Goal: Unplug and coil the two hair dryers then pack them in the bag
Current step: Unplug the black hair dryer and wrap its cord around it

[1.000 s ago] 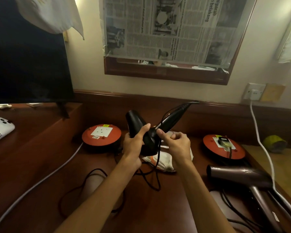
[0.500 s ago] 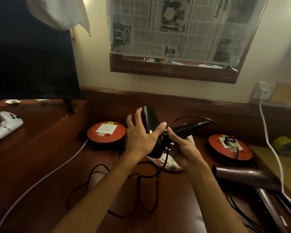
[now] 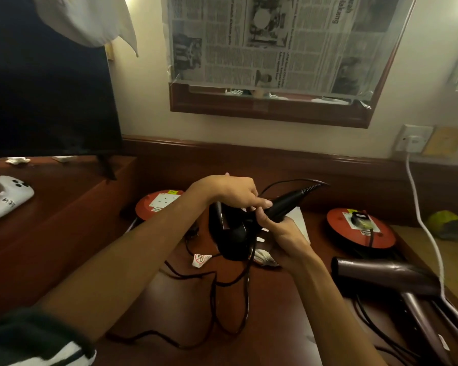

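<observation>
The small black plastic hair dryer [image 3: 234,233] is held above the middle of the dark reddish-brown wooden desk [image 3: 275,313], its barrel hanging down and its folding handle pointing toward 2 o'clock. The right hand [image 3: 283,240] is clenched around the handle from below, and the left hand [image 3: 233,191] comes over the top with its fingers [image 3: 259,202] pressed on the handle near the hinge. The dryer's thin black cord [image 3: 214,283] leaves the handle tip in an arc, and more of it lies in loose loops on the desk at 6 o'clock from the dryer, with a white warning tag [image 3: 201,259] on it. Under the hands lies a white cloth bag [image 3: 269,256], mostly hidden. At 10 o'clock sits a round red extension reel with a white socket [image 3: 159,204]; at 3 o'clock a second red reel [image 3: 360,228] has a black plug [image 3: 358,217] seated in it. The larger brown metallic hair dryer [image 3: 381,273] lies on its side at 4 o'clock near the desk's right edge, crossed by a white cable [image 3: 423,225] running up to the white wall socket [image 3: 413,138]. Bare desk remains at 6 o'clock between the forearms. A raised step in the desk at 9 o'clock carries a white game controller [image 3: 7,198] and a dark flat television [image 3: 48,75]. A newspaper-covered mirror in a wooden frame [image 3: 273,109] hangs on the cream wall at 12 o'clock.
</observation>
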A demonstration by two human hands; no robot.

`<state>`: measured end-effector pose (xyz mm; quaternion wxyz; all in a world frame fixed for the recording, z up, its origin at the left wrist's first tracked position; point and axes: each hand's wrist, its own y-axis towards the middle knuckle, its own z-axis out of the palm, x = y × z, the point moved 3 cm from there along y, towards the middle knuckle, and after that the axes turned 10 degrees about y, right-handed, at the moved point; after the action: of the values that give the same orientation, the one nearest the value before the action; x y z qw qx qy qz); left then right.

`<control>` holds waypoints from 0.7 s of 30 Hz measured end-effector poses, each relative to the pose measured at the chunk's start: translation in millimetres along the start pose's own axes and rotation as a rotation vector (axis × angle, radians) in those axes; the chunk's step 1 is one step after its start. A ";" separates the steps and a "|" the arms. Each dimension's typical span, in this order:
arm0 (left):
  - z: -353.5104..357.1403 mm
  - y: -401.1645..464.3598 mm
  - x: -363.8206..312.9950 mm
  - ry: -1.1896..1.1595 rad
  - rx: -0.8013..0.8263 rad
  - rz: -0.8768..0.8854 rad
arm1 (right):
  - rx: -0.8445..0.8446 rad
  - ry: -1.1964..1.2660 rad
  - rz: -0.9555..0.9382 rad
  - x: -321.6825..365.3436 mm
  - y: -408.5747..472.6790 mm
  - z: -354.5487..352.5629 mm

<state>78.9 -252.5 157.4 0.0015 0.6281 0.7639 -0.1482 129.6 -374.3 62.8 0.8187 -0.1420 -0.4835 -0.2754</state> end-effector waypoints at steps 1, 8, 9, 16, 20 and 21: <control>-0.4 1.5 0.9 -0.059 -0.009 0.025 | 0.007 0.004 -0.001 0.8 -1.5 -1.1; -3.1 -11.7 6.1 -0.145 -0.025 0.128 | 0.038 0.033 0.003 6.1 -9.7 -8.8; -2.8 -12.1 3.8 -0.127 -0.035 0.133 | 0.038 0.053 -0.003 6.0 -9.5 -8.0; 14.0 -2.3 -2.9 -0.029 -0.182 0.093 | 0.042 0.027 -0.001 11.2 -7.4 -1.9; 15.4 2.3 -1.7 -0.059 -0.127 0.090 | 0.041 0.031 0.019 11.1 -9.0 -5.7; 14.0 4.2 -0.3 -0.057 -0.076 0.100 | 0.059 0.021 0.024 10.8 -10.1 -5.2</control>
<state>80.4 -255.3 143.2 0.0546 0.6605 0.7363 -0.1368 131.4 -388.5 69.3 0.8307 -0.1205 -0.4813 -0.2526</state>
